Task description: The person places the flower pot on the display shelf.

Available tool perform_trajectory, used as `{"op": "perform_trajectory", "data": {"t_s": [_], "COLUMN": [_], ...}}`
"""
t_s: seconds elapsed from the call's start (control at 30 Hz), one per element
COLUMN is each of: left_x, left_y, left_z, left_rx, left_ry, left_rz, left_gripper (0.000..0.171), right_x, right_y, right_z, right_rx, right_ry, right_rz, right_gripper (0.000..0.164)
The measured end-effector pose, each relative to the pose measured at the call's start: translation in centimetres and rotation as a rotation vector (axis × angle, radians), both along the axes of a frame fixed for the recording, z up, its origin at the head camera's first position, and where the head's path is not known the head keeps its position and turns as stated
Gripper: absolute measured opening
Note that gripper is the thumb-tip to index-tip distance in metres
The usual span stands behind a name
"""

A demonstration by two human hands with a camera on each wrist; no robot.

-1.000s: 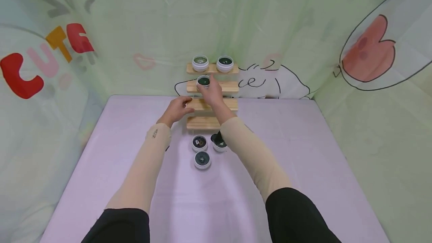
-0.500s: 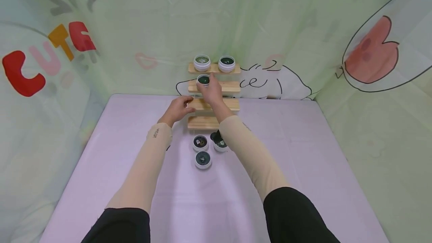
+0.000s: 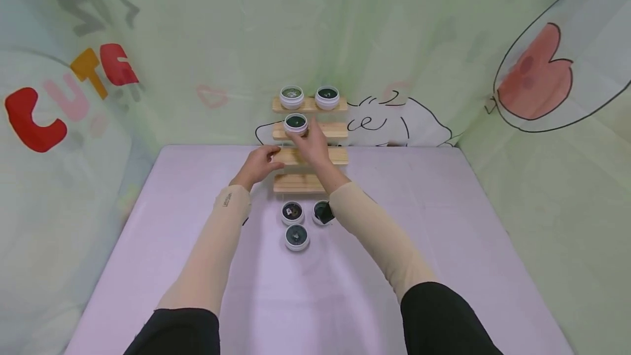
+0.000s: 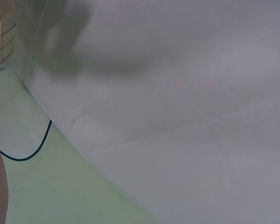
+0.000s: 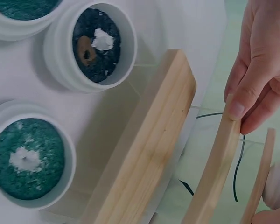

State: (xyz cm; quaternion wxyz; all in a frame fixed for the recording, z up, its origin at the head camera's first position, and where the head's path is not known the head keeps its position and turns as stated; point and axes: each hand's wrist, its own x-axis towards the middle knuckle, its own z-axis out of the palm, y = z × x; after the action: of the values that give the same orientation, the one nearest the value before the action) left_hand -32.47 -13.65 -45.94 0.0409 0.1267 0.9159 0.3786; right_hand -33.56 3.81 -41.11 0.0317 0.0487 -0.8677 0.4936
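On a tiered stand of pale wooden shelves, a white round jar with dark green contents (image 3: 296, 122) sits at the left of the second shelf from the top. My right hand (image 3: 313, 145) is at its right and front, thumb along its lower side, index finger a little apart from the rim. My left hand (image 3: 257, 166) pinches the left end of the wooden shelf (image 3: 310, 155) below. In the right wrist view, the left thumb lies on that shelf's end with fingers behind it. Two more jars (image 3: 292, 97) stand on the top shelf (image 3: 309, 107).
The lowest shelf (image 3: 298, 183) bears no jar. In front of the stand, a jar with dark contents (image 3: 293, 212), another jar (image 3: 322, 211) and a nearer jar (image 3: 297, 237) rest on the lilac tablecloth (image 3: 419, 245). A printed curtain (image 3: 207, 32) stands behind.
My right hand has shifted slightly right on the jar, whose whole rim now shows, and its forearm has swung right. The left hand keeps its place on the shelf.
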Motion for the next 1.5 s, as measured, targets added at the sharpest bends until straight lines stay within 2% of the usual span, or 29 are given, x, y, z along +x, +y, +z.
{"op": "perform_trajectory", "data": {"t_s": [0.03, 0.13, 0.27, 0.37, 0.8, 0.93, 1.17, 1.27, 1.5], "left_x": [-0.1, -0.1, -0.1, -0.1, 0.5, 0.7, 0.8, 0.7, 0.6], "left_y": [-0.1, -0.2, 0.0, 0.2, 0.2, 0.4, 0.6, 0.6, 0.3], "left_z": [-0.2, -0.4, -0.3, -0.2, 0.3, 0.5, 0.5, 0.4, 0.2], "left_rx": [0.009, 0.018, 0.034, 0.027, 0.006, 0.015, 0.037, 0.035, 0.028], "left_ry": [0.023, 0.018, -0.04, -0.048, -0.039, -0.047, -0.065, -0.063, -0.056], "left_rz": [-0.003, -0.002, 0.008, 0.012, 0.031, 0.027, 0.029, 0.032, 0.027], "left_gripper": [0.057, 0.058, 0.059, 0.058, 0.057, 0.057, 0.056, 0.056, 0.056], "right_x": [0.2, 0.7, 1.6, 2.3, 5.6, 6.8, 9.7, 10.7, 12.3], "right_y": [0.2, 0.8, 1.7, 2.5, 5.3, 6.0, 6.7, 6.9, 7.3], "right_z": [-0.1, -0.3, -0.6, -1.0, -4.1, -5.3, -7.3, -8.1, -10.0], "right_rx": [-0.007, -0.016, -0.036, -0.049, -0.128, -0.131, -0.113, -0.089, -0.111], "right_ry": [0.001, -0.013, -0.047, -0.059, -0.081, -0.071, 0.009, 0.014, 0.01], "right_rz": [-0.001, 0.002, -0.011, -0.023, -0.029, -0.017, 0.01, 0.007, 0.008], "right_gripper": [0.086, 0.086, 0.085, 0.085, 0.086, 0.085, 0.086, 0.087, 0.085]}}
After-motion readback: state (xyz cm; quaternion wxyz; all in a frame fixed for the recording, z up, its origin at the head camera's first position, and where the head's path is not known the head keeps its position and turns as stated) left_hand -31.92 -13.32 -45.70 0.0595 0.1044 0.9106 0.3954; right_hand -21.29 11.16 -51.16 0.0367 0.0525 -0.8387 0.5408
